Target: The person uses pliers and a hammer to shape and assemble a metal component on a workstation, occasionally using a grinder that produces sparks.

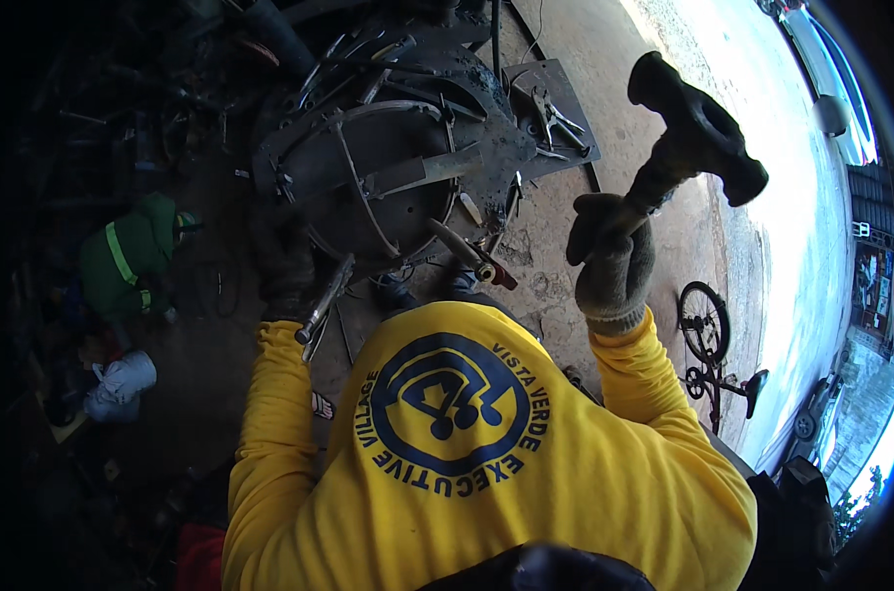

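Note:
My right hand [616,271], in a grey knit glove, is closed around the handle of a hammer [701,133] with a heavy dark head. It is raised to the right of the workbench. My left hand [287,271], in a dark glove, is at the left edge of a round metal workpiece [393,212] with bars across it. A metal tool [327,300] with a long handle sticks out beside that wrist. Deep shadow hides the left fingers, so I cannot make out whether they hold anything.
Locking pliers [555,123] lie on a metal plate [583,143] at the far right of the bench. Several tools crowd the bench's back. A person in a green jacket [122,258] is at the left. A bicycle [705,340] is on the right.

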